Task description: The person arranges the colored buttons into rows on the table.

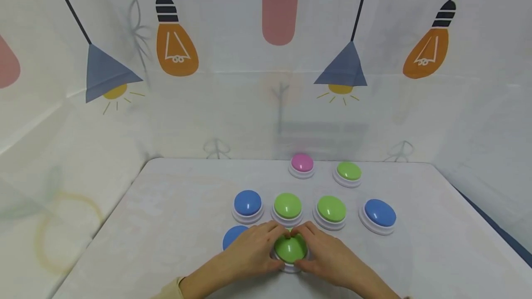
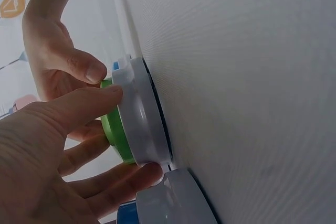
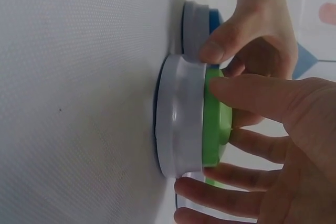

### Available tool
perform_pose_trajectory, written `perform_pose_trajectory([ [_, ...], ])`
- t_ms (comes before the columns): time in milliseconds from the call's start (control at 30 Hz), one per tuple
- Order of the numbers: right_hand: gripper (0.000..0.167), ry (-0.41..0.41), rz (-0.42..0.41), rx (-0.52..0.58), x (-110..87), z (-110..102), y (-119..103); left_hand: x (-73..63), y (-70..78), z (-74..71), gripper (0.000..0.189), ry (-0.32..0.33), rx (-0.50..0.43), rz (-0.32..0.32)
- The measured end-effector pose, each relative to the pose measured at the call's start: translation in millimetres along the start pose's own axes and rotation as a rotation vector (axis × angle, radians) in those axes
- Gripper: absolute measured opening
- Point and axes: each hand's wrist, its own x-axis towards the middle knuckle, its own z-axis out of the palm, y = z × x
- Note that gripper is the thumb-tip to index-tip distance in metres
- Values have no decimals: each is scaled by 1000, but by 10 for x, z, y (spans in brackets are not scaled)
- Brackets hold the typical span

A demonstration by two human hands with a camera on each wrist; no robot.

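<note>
I had one green button between my two hands, low in the middle of the head view, on the white table. My left hand curled round it at 9 o'clock and my right hand curled round it at 3 o'clock, so my grip was just as wide as the button. From above, my thumbs were near 6 o'clock and my first fingertips were close together near 12.

The head view showed the round green top but only bits of the white base. The left wrist view showed the base's tall side, with my left thumb at its edge. The right wrist view showed my right thumb at the green rim.

From above, a blue button at about 9 o'clock was half hidden by my left hand. Another green button sat at 12, with a pink button far past it.
</note>
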Motion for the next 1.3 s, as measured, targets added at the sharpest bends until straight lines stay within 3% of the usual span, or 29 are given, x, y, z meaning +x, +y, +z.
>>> perform_pose_trajectory([
  [500, 50, 28, -47, -9, -26, -42, 31, 21, 4, -54, 50, -38, -38, -17],
  [933, 55, 136, -28, 15, 4, -137, 69, 119, 63, -165, 56, 33, -47, -9],
  [1300, 54, 151, 20, 124, 130, -340, 147, 312, 3, -293, 59, 73, -74, -36],
])
